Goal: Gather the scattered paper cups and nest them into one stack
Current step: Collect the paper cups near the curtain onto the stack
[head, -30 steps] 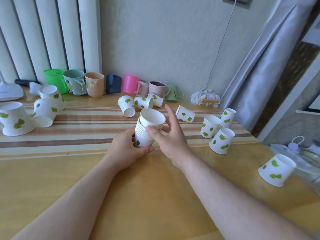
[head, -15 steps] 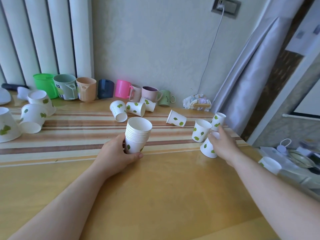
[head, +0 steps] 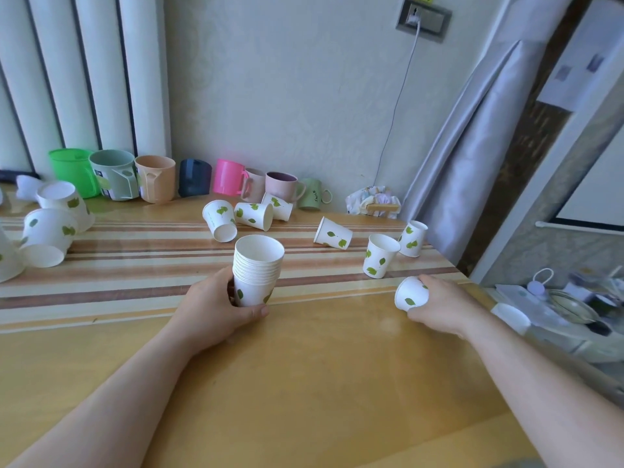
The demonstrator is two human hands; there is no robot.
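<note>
My left hand [head: 212, 309] grips the base of a nested stack of white paper cups with green leaves [head: 257, 270], upright at the table's middle. My right hand [head: 442, 305] is closed on a single paper cup [head: 411, 294], tipped with its base pointing left, near the table's right edge. Loose cups remain: two upright ones [head: 380, 255] [head: 412, 238] at the right, a tipped one [head: 332, 233], three lying behind the stack [head: 221, 220], and several at the left edge [head: 50, 236].
A row of coloured plastic mugs [head: 157, 178] lines the wall at the back. A crumpled cloth [head: 373, 201] lies by the grey curtain [head: 472, 157]. The wooden table [head: 304, 383] ends at the right, where another cup [head: 510, 318] sits beside clutter.
My right hand left the stack, reached to the right and took hold of a single cup, lifting and tipping it. The left hand kept the stack in place.
</note>
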